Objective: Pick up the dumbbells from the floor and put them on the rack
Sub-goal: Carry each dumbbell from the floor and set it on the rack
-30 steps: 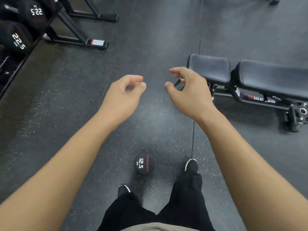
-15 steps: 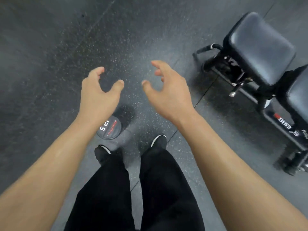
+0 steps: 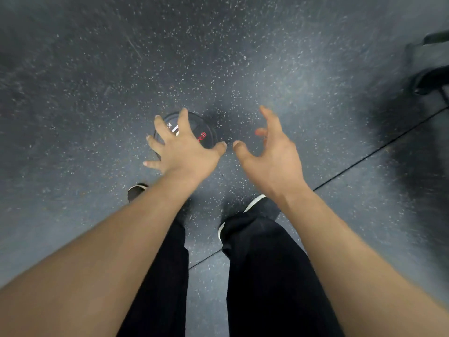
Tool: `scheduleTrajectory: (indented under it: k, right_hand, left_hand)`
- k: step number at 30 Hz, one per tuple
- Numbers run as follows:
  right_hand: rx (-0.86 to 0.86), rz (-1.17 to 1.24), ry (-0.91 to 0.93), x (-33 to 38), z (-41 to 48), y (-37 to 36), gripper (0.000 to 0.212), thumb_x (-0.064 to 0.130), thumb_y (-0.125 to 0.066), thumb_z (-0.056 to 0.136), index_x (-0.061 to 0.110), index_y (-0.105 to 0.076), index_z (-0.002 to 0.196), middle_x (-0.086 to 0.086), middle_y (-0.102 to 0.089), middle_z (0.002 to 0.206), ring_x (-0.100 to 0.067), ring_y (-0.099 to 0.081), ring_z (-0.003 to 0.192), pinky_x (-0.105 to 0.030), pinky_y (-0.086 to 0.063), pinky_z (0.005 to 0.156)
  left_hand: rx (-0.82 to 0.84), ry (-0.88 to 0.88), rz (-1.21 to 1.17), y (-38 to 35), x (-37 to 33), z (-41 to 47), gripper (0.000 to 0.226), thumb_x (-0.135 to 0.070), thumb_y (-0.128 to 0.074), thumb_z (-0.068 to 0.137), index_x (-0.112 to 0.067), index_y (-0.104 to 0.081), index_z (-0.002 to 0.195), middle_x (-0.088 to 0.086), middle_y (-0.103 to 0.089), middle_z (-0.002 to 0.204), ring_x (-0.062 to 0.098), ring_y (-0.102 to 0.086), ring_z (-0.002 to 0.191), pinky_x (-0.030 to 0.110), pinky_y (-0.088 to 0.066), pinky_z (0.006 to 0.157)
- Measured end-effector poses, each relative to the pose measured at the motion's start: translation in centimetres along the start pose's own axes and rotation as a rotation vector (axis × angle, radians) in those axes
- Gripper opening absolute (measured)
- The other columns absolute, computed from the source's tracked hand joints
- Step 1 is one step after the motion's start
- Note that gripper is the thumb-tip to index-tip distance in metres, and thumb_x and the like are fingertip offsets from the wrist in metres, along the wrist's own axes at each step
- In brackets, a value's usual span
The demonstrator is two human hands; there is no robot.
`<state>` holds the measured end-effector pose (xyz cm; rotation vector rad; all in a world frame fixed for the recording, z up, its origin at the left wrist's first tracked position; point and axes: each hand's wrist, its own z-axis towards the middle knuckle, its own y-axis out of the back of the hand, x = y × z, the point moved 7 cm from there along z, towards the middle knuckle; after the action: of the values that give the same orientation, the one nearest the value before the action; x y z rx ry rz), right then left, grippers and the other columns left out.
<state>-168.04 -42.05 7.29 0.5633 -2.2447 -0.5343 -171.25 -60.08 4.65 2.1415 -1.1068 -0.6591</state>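
A black dumbbell (image 3: 202, 135) stands on end on the speckled floor just ahead of my feet, its round top face showing white and red print. My left hand (image 3: 183, 148) hovers over that face with fingers spread wide, covering most of it; I cannot tell whether it touches. My right hand (image 3: 269, 152) is beside the dumbbell on its right, fingers apart and curled, holding nothing. The rack is out of view.
My two legs in black trousers and dark shoes (image 3: 252, 205) stand right behind the dumbbell. A black bench part (image 3: 432, 79) shows at the right edge. A floor seam (image 3: 364, 161) runs diagonally across the right side.
The view has tilted further down and closer to the floor. Both hands have dropped toward the dumbbell and spread; the left one now covers its top face. The bench has slid almost out of view.
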Motion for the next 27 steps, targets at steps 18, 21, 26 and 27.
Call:
scheduleTrajectory:
  k: [18,21,26,27]
  right_hand:
    - [-0.119,0.328,-0.428,-10.8,10.0,-14.4,0.058,0.041,-0.05,0.103,0.03,-0.034,0.158,0.001,-0.06,0.142,-0.022,-0.058,0.126,-0.033,-0.041,0.102]
    - [-0.124,0.468,-0.537,-12.1,10.9,-16.5,0.06,0.042,-0.054,0.102,0.025,-0.038,0.158,0.004,-0.056,0.139,-0.023,-0.054,0.134,-0.035,-0.04,0.11]
    - [-0.053,0.581,-0.62,-13.4,11.4,-21.0,0.07,0.049,-0.064,0.092,0.022,-0.044,0.154,-0.005,-0.058,0.146,-0.025,-0.06,0.127,-0.047,-0.047,0.112]
    - [-0.016,0.592,-0.635,-13.4,11.5,-22.0,0.078,0.056,-0.065,0.085,0.025,-0.043,0.154,-0.005,-0.059,0.144,-0.026,-0.061,0.125,-0.048,-0.048,0.111]
  left_hand:
    - [-0.147,-0.17,0.254,-8.4,1.7,8.6,0.15,-0.059,-0.088,0.062,-0.033,0.027,0.155,0.033,0.028,0.163,0.066,0.019,0.146,0.093,-0.008,0.1]
    - [-0.134,-0.176,0.252,-8.2,1.7,8.7,0.148,-0.055,-0.088,0.064,-0.034,0.025,0.156,0.033,0.029,0.162,0.066,0.021,0.146,0.092,-0.008,0.101]
    - [-0.079,-0.2,0.224,-7.0,2.0,9.5,0.142,-0.058,-0.085,0.069,-0.038,0.027,0.154,0.028,0.034,0.161,0.062,0.026,0.146,0.091,-0.007,0.103]
    - [-0.067,-0.2,0.222,-6.5,2.2,10.0,0.142,-0.059,-0.084,0.069,-0.039,0.028,0.153,0.027,0.035,0.162,0.061,0.027,0.146,0.09,-0.007,0.104]
